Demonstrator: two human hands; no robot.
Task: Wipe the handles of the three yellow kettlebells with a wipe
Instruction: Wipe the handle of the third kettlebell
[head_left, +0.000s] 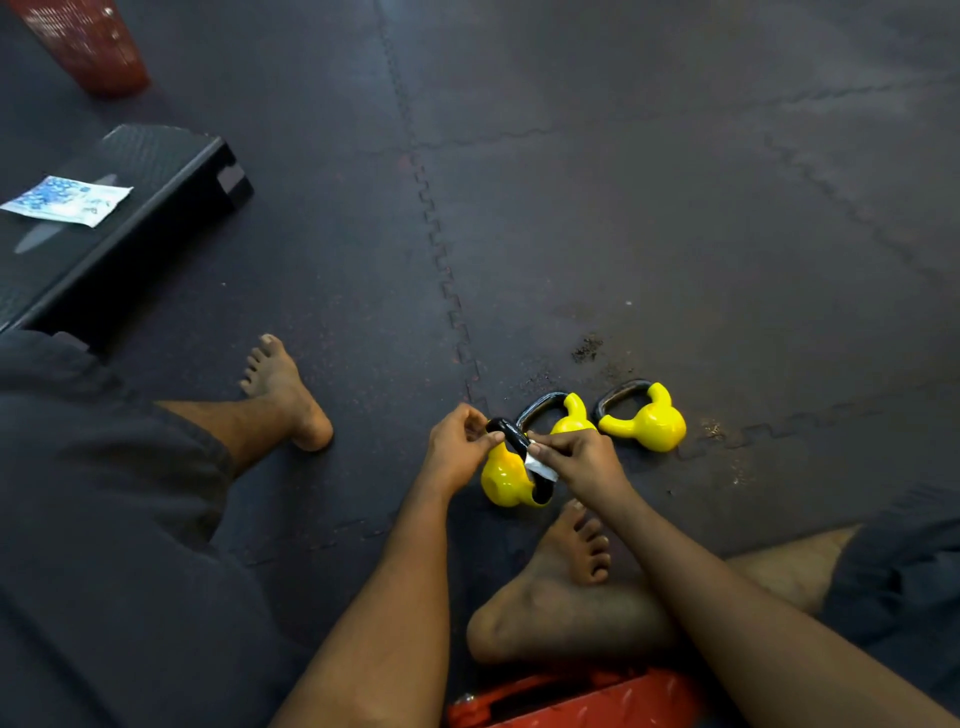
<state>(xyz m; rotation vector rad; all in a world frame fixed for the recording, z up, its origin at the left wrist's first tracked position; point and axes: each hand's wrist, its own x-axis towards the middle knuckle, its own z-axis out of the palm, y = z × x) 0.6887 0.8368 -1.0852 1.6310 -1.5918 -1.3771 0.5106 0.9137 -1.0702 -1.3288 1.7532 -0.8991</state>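
We steady the first kettlebell (501, 480), which lies tipped on the floor mat (675, 208). Our left hand (457, 447) pinches the upper end of its black handle (511, 434), fingers curled round it. Our right hand (582, 460) pinches the white wipe (540, 466) against the handle's lower part. Just right of this kettlebell lies the second kettlebell (571, 418), then the third kettlebell (647, 423). Far to its left, a wipe packet (65, 200) rests on a black step (156, 208).
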